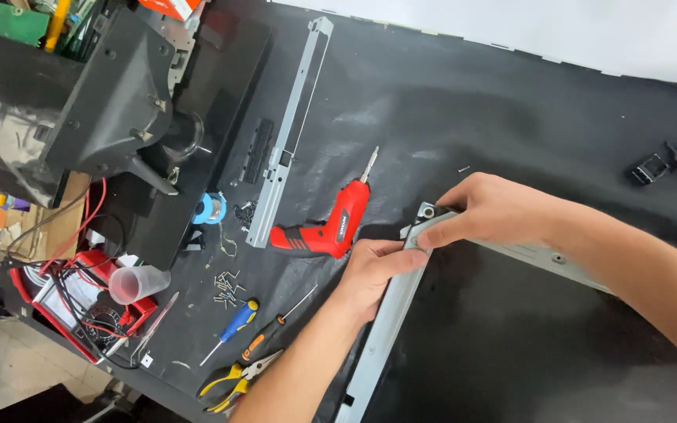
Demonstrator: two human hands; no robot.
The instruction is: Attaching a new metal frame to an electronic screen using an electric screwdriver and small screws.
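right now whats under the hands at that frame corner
The grey metal frame corner, with a screw hole showing. The left hand and right hand cover the joint itself.

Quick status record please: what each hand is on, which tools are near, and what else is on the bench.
left hand: grips the grey metal frame strip just below its corner
right hand: pinches the frame corner from above
nearest tool: red cordless screwdriver, lying free, left of the hands
other tools: blue-handled screwdriver, orange-handled screwdriver, yellow-handled pliers
loose parts: screws, long metal rail, black clip
surface: black bench mat
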